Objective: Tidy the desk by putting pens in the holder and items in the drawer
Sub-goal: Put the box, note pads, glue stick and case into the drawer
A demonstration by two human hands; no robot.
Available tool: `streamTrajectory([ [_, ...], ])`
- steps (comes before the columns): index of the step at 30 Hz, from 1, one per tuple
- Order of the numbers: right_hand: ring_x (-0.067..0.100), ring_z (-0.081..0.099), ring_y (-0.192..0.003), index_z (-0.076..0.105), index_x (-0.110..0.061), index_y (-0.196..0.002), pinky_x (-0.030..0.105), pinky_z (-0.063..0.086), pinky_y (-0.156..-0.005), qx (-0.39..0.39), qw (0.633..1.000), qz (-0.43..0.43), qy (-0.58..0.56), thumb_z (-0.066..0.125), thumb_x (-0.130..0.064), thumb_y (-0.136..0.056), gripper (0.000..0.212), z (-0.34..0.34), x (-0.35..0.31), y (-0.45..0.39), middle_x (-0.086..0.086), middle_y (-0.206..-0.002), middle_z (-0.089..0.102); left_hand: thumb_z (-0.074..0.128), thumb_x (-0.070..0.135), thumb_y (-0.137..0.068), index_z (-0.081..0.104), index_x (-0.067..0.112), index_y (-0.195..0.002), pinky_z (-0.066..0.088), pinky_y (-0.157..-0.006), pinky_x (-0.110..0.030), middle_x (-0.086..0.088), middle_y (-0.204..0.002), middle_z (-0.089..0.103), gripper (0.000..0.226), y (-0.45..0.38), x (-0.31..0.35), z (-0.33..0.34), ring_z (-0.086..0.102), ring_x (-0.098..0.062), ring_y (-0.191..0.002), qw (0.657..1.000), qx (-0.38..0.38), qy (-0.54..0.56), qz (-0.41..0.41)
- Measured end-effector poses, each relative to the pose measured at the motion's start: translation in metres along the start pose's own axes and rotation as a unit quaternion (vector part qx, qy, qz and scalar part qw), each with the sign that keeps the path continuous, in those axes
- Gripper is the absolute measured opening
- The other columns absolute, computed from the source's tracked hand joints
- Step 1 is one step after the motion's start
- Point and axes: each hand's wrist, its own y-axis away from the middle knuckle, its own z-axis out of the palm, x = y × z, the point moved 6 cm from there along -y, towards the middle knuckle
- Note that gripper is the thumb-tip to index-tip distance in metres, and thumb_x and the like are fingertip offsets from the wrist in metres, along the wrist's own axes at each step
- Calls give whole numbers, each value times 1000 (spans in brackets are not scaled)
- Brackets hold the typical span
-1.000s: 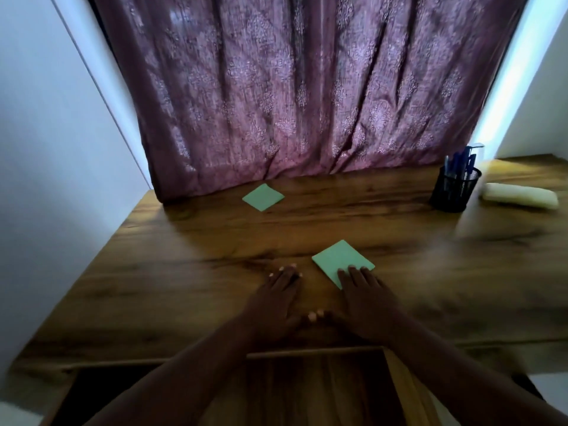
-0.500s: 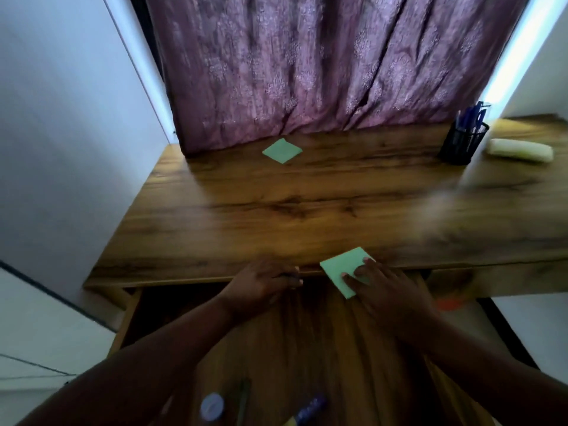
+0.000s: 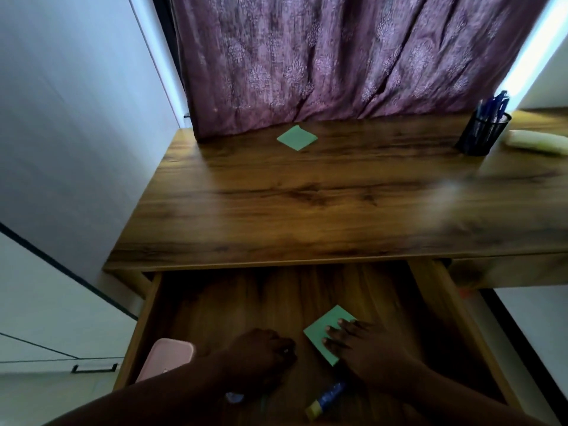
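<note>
The desk drawer [image 3: 454, 315] stands pulled out below the wooden desk [image 3: 307, 207]. Inside it, my right hand [image 3: 367, 348] grips a green sticky-note pad [image 3: 327, 327], fingers on top, low over the drawer floor. To its left, my left hand [image 3: 258, 358] is curled into a fist inside the drawer, with nothing visible in it. A second green pad [image 3: 297, 137] lies at the back of the desk by the curtain. The black mesh pen holder [image 3: 484, 132] with blue pens [image 3: 491, 106] stands at the back right.
In the drawer lie a pink box [image 3: 169, 355] at the left and a blue-and-yellow glue stick [image 3: 325, 398] near the front. A pale long object [image 3: 538, 142] rests right of the holder. A purple curtain [image 3: 338, 56] hangs behind the desk.
The drawer has slid out towards me. My right hand has carried the green pad from the desk's front edge down into the drawer, and my left hand has dropped in with it.
</note>
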Motion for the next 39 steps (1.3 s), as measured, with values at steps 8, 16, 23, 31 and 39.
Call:
streamTrajectory([
  [8,15,62,-111,61,-35,-123,36,56,-78,-53,996,53,-43,15,-55,-93,58,-2,-7,-7,-7,-129,60,37,57,-85,65,38,-115,53,-88,-25,15,-116,66,45,8,-2,11,63,-6,-108,999,-32,-1,15],
  [16,21,26,-142,32,-32,-145,54,28,-108,-38,994,54,-87,-3,-72,-78,86,-21,-20,-6,-5,-156,23,38,55,-87,53,42,-121,56,-79,-21,23,-104,68,39,16,-8,14,65,2,-98,999,-48,-20,10],
  [23,21,17,-145,30,-29,-146,43,21,-114,-61,987,102,-105,10,-76,-81,83,-17,-14,-5,-2,-159,16,36,39,-90,63,42,-114,53,-65,-16,20,-87,69,35,10,-23,14,66,-2,-72,999,-25,-23,-1],
  [31,20,16,-145,28,-29,-147,41,20,-115,-53,984,109,-129,34,-48,-98,53,-11,-15,0,-4,-159,13,46,43,-76,67,36,-80,48,-59,-15,18,-72,65,23,5,-16,-11,63,-2,-62,999,4,-51,-15],
  [39,19,21,-143,27,-29,-148,35,21,-114,-9,980,128,-155,37,-46,-97,54,-21,-6,19,1,-157,22,52,39,-87,68,25,-103,51,-74,-25,3,-102,70,27,-5,-28,-41,66,-17,-92,997,29,30,-68],
])
